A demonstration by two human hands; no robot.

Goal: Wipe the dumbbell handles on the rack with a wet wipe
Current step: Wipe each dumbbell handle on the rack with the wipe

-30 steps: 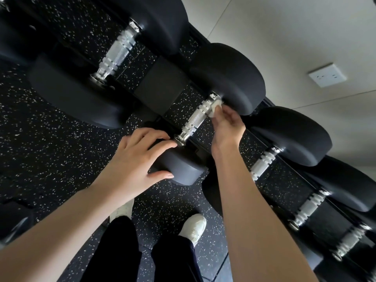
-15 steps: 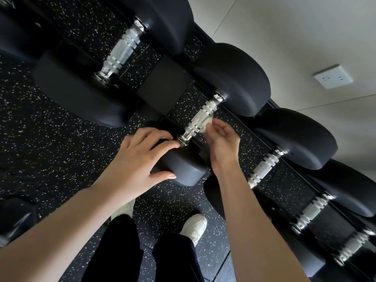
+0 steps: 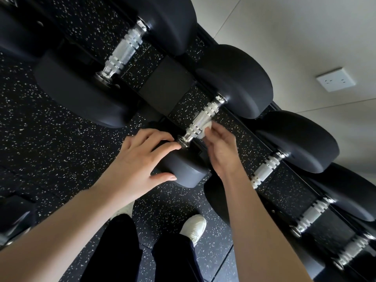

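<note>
The right hand (image 3: 221, 147) has its fingers curled, pinching a small crumpled white wet wipe (image 3: 205, 130) against the right side of a silver knurled steel handle (image 3: 200, 121). The fingertips hide most of the wipe, so how far it wraps the bar cannot be told. The left hand (image 3: 142, 159) lies open, fingers spread over the top of the round black rubber near head (image 3: 183, 169) of that dumbbell and thumb along its front face, covering its left part. The far head (image 3: 240, 82) sits at one o'clock from the hands. The dumbbell lies on a black rack (image 3: 165, 86), whose rails are largely hidden under the weights. A larger dumbbell (image 3: 125, 50) at eleven o'clock is cut off by the top edge. Smaller dumbbells (image 3: 266, 171) run toward five o'clock, blurred near the corner. At six o'clock black trousers (image 3: 120, 251) and white shoes (image 3: 194, 226) stand on speckled black rubber flooring (image 3: 50, 139). At two o'clock a white wall socket (image 3: 335, 79) sits on a pale wall (image 3: 284, 27).
</note>
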